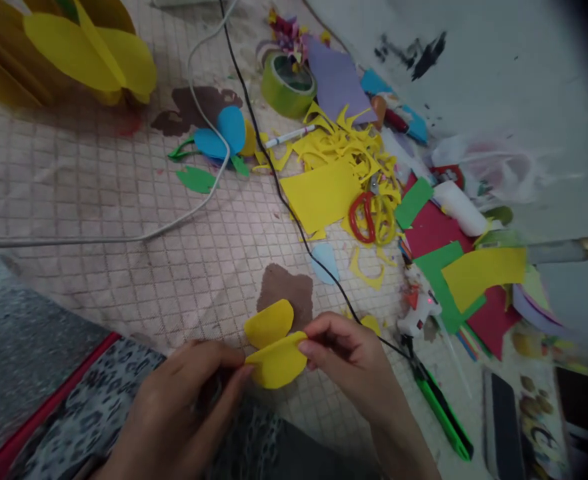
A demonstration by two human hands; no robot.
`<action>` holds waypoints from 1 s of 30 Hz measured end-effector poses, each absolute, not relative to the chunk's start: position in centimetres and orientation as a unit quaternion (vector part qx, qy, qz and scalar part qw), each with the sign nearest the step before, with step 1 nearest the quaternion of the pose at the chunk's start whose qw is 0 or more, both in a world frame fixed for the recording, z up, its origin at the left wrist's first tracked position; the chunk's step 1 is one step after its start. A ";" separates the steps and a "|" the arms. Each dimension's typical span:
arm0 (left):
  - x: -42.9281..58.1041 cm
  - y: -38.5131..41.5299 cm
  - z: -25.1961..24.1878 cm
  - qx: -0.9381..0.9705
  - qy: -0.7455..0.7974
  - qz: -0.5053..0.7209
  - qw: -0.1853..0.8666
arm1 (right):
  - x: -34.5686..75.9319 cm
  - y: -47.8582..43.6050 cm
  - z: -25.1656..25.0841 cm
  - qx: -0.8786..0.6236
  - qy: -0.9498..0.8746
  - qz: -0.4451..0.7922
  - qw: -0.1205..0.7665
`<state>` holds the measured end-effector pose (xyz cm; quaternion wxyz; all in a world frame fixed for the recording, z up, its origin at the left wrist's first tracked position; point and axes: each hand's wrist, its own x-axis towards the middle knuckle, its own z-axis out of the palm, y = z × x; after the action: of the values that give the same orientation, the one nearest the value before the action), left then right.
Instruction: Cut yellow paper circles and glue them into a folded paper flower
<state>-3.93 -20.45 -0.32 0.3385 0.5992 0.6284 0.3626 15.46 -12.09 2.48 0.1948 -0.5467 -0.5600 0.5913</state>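
Note:
My left hand (184, 407) and my right hand (344, 360) both pinch a folded yellow paper shape (274, 350) with two rounded lobes, just above a brown paper cutout (287, 287). My right fingertips press the lower lobe from the right, and my left fingers hold its left end. A black cable (319, 263) runs just past my right hand. Beyond it, a hot glue gun (417, 310) lies on the mat. A green utility knife (441, 413) lies below that, close to my right wrist.
Red-handled scissors (369, 217) rest among yellow paper scraps (344, 137) and a yellow sheet (319, 197). A green tape roll (288, 85) stands behind them. Red and green sheets (444, 267) are piled on the right. A large yellow paper flower (74, 53) sits top left on the tiled mat (99, 193).

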 end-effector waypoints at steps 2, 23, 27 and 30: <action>-3.7 -20.3 -0.3 0.591 0.641 0.355 0.338 | 15.3 -12.1 1.9 -0.565 -0.547 0.585 0.197; -2.6 -18.8 -0.9 0.532 0.749 0.230 0.321 | 13.6 -12.1 0.2 -0.629 -0.630 0.402 0.216; -2.5 -18.6 -0.8 0.533 0.754 0.213 0.320 | 13.5 -12.3 0.1 -0.630 -0.635 0.391 0.217; -2.6 -18.6 -0.7 0.541 0.754 0.197 0.317 | 13.5 -12.3 0.0 -0.631 -0.637 0.388 0.215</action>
<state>-2.60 -18.59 -0.74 0.3167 0.5407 0.7539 0.1975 13.46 -12.25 0.02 0.2154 -0.6306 -0.6369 0.3878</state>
